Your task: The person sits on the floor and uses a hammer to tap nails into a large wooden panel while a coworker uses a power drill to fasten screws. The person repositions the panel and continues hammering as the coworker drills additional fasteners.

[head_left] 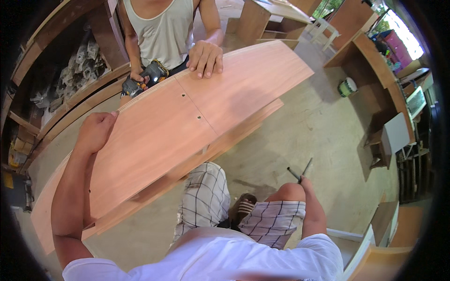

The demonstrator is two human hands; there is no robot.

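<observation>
A long, light reddish wooden panel (154, 136) slants across in front of me, with two small dark holes and a pencil-like line across it. My left hand (96, 132) is closed over its far edge, the fingertips hidden behind it. Low by my right knee, my right hand (303, 181) is closed on a dark V-shaped tool (294, 173) with two thin arms; its exact kind does not show. Across the panel, a person in a white tank top rests one hand (206, 58) on it and holds a black-and-yellow cordless drill (152, 77) in the other.
More boards (262, 122) lie beneath the panel, above the concrete floor (328, 140). A wooden shelf frame with plastic-wrapped pieces (84, 65) stands at left. Far off are a wooden desk (253, 23) and a white stool (323, 32). A green-and-white can (348, 87) stands right, near curved wooden furniture (365, 70).
</observation>
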